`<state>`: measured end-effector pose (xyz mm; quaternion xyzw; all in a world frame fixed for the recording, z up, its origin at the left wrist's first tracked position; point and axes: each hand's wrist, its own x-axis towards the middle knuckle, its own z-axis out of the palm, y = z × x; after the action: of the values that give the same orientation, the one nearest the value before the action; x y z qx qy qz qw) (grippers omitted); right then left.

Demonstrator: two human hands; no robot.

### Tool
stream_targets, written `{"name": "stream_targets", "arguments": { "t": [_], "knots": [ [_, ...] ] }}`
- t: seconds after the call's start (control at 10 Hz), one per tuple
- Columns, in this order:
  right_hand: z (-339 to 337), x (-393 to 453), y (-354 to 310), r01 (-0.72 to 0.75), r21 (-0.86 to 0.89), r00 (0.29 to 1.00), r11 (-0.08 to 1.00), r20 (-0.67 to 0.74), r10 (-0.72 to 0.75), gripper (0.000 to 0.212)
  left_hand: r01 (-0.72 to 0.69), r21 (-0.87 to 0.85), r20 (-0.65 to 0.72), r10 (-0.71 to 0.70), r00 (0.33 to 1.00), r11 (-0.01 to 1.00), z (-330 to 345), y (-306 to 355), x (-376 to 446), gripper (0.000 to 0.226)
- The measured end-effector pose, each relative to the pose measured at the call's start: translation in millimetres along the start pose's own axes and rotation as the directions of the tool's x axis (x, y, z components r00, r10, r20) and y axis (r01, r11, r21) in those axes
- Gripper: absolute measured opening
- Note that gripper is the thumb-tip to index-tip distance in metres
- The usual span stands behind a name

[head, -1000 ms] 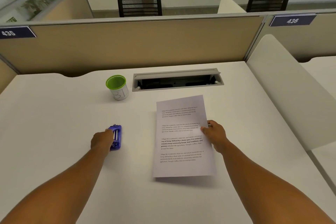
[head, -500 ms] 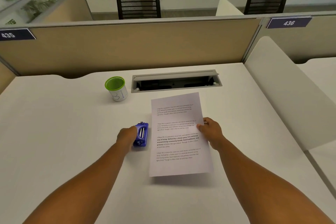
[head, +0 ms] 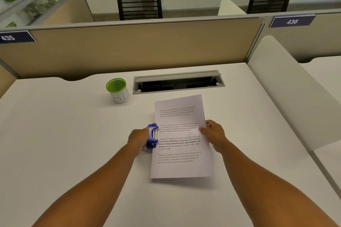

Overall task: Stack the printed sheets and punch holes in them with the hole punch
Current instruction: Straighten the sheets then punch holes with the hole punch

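Note:
The printed sheets (head: 180, 147) lie as one stack on the white desk (head: 64, 143), text facing up. My right hand (head: 213, 133) grips the stack's right edge at mid-height. A blue hole punch (head: 152, 136) sits at the stack's left edge, its mouth touching the paper's margin. My left hand (head: 138, 137) is closed on the punch from its left side. Whether the paper is inside the punch slot is hard to tell.
A green-rimmed white cup (head: 117, 90) stands behind and left of the sheets. An open grey cable tray (head: 178, 83) is set into the desk behind them. A beige partition (head: 129, 49) closes the back, and a white side panel (head: 287, 94) rises on the right.
My left hand slid the hole punch rightwards across the desk until it met the left edge of the sheets. My right hand kept hold of the stack's right edge.

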<state>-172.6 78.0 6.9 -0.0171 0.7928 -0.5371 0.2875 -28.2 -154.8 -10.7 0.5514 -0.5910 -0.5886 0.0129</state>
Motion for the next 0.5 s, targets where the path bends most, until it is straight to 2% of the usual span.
{"name": "stream_targets", "arguments": {
  "t": [0.2, 0.5],
  "knots": [
    [-1, -3, 2, -0.019, 0.004, 1.0, 1.0, 0.014, 0.019, 0.022, 0.041, 0.16, -0.003, -0.041, 0.999, 0.986, 4, -1, -2, 0.016],
    [-2, -2, 11, -0.051, -0.019, 0.999, 0.999, 0.009, 0.051, 0.021, 0.031, 0.276, 0.004, -0.033, 0.999, 0.961, 4, -10, -7, 0.033]
  ]
}}
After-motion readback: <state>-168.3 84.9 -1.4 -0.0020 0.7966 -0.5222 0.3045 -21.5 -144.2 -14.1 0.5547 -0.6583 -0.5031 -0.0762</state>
